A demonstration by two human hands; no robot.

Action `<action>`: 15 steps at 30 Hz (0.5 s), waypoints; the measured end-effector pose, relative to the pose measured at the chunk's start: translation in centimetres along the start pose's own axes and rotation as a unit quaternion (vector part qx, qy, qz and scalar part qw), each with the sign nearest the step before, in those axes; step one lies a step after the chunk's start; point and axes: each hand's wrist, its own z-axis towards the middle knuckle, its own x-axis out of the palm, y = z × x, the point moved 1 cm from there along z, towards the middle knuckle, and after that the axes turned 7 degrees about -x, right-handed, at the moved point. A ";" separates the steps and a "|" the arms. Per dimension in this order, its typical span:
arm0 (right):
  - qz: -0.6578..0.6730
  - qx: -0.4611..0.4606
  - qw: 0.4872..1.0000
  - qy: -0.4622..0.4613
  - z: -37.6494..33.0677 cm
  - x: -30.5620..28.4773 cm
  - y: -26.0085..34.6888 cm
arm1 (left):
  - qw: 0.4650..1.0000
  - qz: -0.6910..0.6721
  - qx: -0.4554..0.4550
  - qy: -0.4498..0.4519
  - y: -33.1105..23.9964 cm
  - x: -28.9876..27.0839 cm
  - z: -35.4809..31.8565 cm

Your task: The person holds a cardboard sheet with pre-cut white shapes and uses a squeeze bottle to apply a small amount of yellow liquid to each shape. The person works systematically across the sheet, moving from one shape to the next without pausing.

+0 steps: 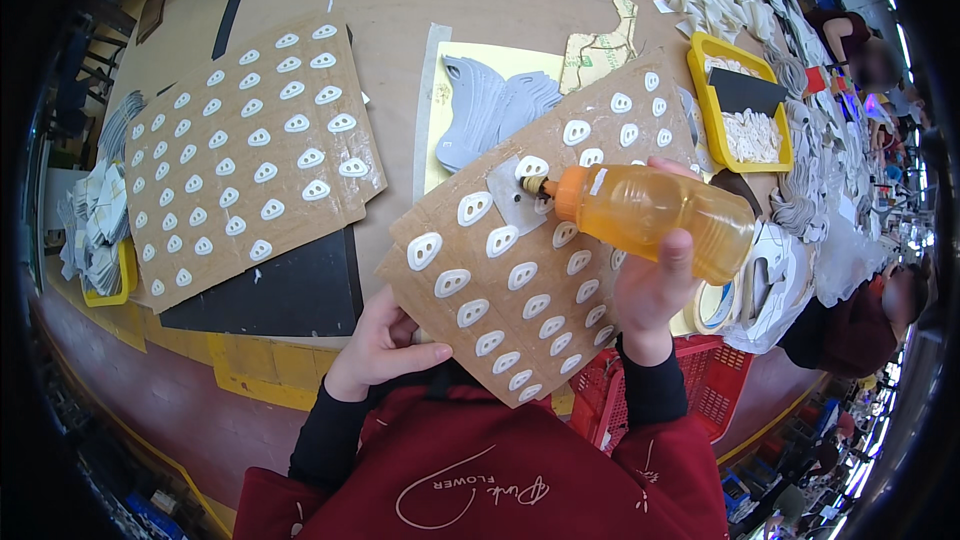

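My right hand (655, 285) is closed round a clear plastic squeeze bottle (690, 215) of amber liquid, with an orange cap. The bottle lies tilted, its nozzle pointing left at the upper part of a brown cardboard sheet (440, 315). Rows of small white rounded-triangle pieces, each with two holes, cover that sheet. Near the nozzle, a translucent plate (513, 202) with a dark dot lies among the pieces. My left hand (385, 345) grips the sheet's near left edge, thumb on top and fingers partly hidden underneath.
A second cardboard sheet (365, 202) with similar white pieces rests at the left, over a black board (300, 290). Beyond my sheet lie grey cut pieces (490, 105). A yellow tray (783, 155) of small white parts stands right, a red basket (725, 380) below. Other people are at right.
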 end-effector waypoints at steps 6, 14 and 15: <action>0.149 0.125 0.972 -0.130 0.9 0.7 0.2 | 1.000 -0.004 -0.009 -0.009 -0.1 0.1 0.0; 0.201 0.168 0.954 -0.148 2.6 -1.3 0.6 | 1.000 0.003 -0.018 -0.014 -0.2 0.1 -0.1; 0.178 0.176 0.954 -0.164 2.4 -1.4 0.4 | 1.000 0.006 -0.016 -0.013 -0.2 0.1 -0.1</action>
